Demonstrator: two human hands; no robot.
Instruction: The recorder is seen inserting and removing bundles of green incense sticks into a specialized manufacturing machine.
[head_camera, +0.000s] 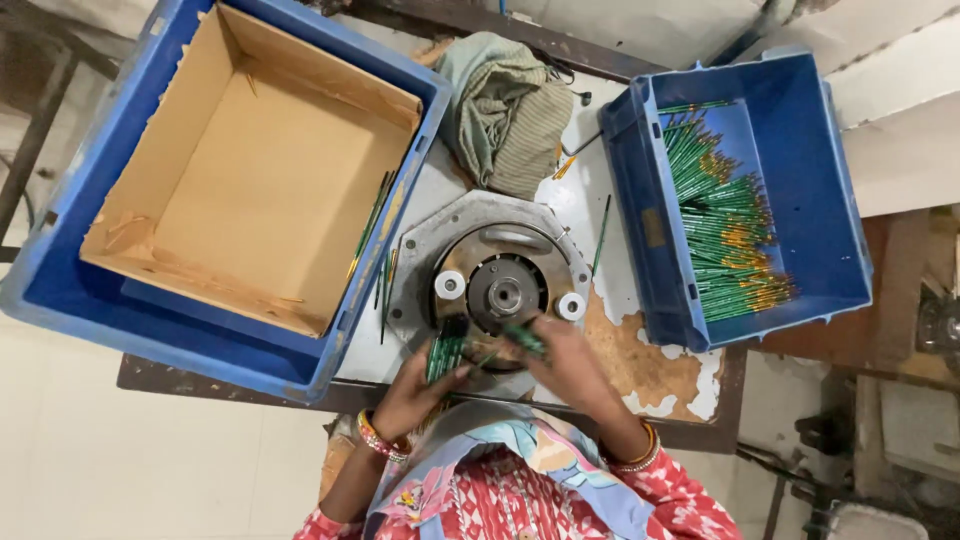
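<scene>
The left hand (418, 388) grips a bunch of green pencils (444, 352), fingers closed around them, at the near edge of the table (640, 375). The right hand (566, 362) is closed on a few more pencils (524, 338), held just right of the bunch; the two hands are near each other but apart. Both work over the near rim of a round metal machine (497, 270), which sits mid-table on a grey plate and carries two small white rollers (450, 285), one on each side of its dark hub.

At the left edge stands a big blue crate (60, 290) lined with a cardboard box (262, 160); a few pencils lean against the box's right wall. At the right edge a smaller blue bin (820, 200) holds a heap of green pencils with orange tips (725, 225). One loose pencil (600, 235) lies on the table between machine and bin. A striped cloth (508, 105) is bundled at the far edge.
</scene>
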